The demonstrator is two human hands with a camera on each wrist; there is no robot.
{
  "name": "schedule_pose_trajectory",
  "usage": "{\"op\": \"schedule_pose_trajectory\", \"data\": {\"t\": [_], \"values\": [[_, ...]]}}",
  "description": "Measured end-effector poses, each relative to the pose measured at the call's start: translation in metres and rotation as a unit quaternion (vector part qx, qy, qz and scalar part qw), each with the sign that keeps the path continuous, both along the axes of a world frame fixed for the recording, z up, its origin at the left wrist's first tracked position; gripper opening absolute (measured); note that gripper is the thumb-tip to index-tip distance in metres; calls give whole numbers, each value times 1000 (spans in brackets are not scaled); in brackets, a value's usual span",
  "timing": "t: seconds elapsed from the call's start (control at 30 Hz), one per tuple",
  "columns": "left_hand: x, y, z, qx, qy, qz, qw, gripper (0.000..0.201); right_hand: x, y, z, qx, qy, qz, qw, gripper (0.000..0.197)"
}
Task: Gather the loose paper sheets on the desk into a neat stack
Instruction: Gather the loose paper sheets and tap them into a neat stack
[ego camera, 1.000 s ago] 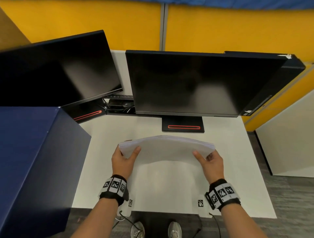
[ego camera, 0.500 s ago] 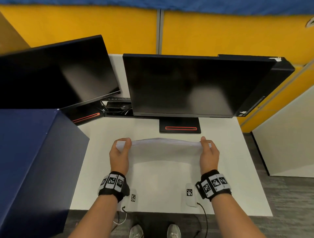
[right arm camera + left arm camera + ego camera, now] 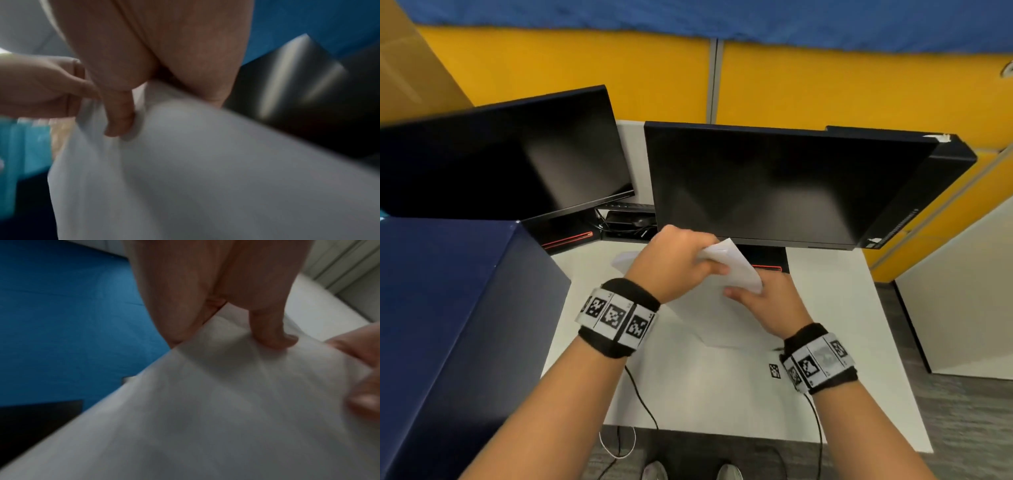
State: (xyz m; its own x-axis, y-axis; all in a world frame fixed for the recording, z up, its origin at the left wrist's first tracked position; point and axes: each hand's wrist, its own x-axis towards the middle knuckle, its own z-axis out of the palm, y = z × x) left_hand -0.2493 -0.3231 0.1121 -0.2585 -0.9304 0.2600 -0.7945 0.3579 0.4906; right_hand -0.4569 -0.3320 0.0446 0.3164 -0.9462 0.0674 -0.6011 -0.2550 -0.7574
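Observation:
The stack of white paper sheets [image 3: 736, 270] is lifted off the white desk [image 3: 825, 342] and tilted, one lower corner pointing down toward the desk. My left hand [image 3: 698, 255] grips its upper end from above. Just below to the right, my right hand [image 3: 753, 294] holds the lower right edge. The two hands are close together in front of the middle monitor. In the left wrist view my thumb [image 3: 271, 335] presses on the paper [image 3: 226, 402]. In the blurred right wrist view my thumb [image 3: 121, 116] pinches the paper [image 3: 205, 170], with the left hand [image 3: 41, 89] beside it.
Two black monitors [image 3: 774, 185] [image 3: 500, 161] stand at the back of the desk, with cables and a small device [image 3: 626, 219] between them. A large dark blue box [image 3: 448, 325] rises at the left edge. A black computer case [image 3: 928, 192] sits at the right rear.
The hands have come together from the stack's two ends. The stack has turned from level and wide to tilted on end, with the left hand now on top.

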Motion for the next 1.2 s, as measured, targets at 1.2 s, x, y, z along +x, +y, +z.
{"op": "schedule_pose_trajectory", "data": {"t": [1.2], "values": [[-15, 76, -204, 217, 338, 214, 891, 27, -57, 38, -99, 212, -179, -179, 944, 4]]}}
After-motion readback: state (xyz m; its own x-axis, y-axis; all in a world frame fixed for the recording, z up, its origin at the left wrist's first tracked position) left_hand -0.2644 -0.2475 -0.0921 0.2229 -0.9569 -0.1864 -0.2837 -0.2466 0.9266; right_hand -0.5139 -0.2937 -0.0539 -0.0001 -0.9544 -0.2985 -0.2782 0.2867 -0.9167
